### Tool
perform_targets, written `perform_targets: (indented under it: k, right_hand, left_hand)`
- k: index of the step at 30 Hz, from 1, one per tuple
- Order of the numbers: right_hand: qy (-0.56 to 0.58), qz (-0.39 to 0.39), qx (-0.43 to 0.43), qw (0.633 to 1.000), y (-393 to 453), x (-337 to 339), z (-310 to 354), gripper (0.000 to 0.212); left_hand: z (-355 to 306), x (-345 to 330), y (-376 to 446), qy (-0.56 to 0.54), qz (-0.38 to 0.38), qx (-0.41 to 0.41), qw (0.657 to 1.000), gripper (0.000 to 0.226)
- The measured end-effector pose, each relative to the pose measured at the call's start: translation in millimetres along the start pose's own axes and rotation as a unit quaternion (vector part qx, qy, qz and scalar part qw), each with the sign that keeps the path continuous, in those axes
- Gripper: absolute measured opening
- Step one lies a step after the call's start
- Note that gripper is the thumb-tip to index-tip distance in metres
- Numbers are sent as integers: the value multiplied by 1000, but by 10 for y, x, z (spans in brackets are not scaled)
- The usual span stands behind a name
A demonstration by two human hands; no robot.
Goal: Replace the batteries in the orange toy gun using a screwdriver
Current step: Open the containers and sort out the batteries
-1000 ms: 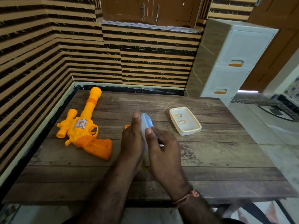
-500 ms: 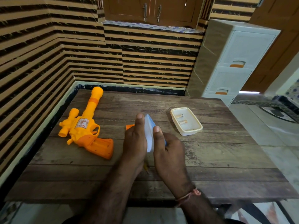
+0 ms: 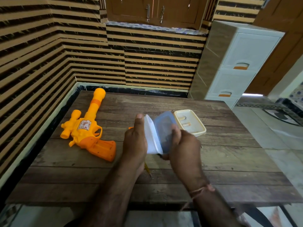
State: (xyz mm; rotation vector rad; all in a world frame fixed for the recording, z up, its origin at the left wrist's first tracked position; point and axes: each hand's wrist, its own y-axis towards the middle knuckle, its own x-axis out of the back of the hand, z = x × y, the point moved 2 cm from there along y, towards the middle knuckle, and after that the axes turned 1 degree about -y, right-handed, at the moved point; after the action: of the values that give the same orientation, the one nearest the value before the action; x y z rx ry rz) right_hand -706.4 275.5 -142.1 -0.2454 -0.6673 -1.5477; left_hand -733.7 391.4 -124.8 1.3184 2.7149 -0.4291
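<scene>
Both hands were up over the middle of the wooden worktop (image 3: 213,161). The left hand (image 3: 135,143) had its grip closed on a white plastic container (image 3: 151,136), thumb upright along its left side. The right hand (image 3: 183,145) had its grip clamped on the bluish translucent lid (image 3: 164,128), which stood swung apart from the container at the far edge. The orange toy gun (image 3: 89,131) lay flat on the left, well apart from the hands, barrel pointing far. Just right of the lid sat a cream tray (image 3: 200,128) holding two batteries (image 3: 186,124). A thin yellow tool (image 3: 147,168), possibly the screwdriver, peeked out under the left wrist.
</scene>
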Motion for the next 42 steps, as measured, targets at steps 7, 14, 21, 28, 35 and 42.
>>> perform_targets:
  k: [7, 14, 21, 28, 35, 42]
  right_hand:
    - [130, -118, -80, 981, 242, 285, -230, 45]
    - [236, 23, -160, 958, 24, 1, -80, 22]
    - [262, 63, -148, 952, -104, -132, 9, 30]
    - [342, 130, -167, 915, -185, -176, 89, 53]
    - [299, 188, -140, 925, -134, -129, 91, 52]
    - [-121, 47, -29, 991, 198, 109, -376, 20]
  left_hand:
    - [40, 98, 105, -171, 27, 65, 983, 45]
    - [193, 83, 167, -225, 45, 98, 968, 37]
    - [322, 72, 179, -114, -42, 100, 988, 29]
    - [300, 115, 211, -93, -91, 121, 984, 39]
    - [364, 99, 214, -20, -4, 102, 995, 33]
    - [217, 433, 497, -27, -74, 73, 994, 27]
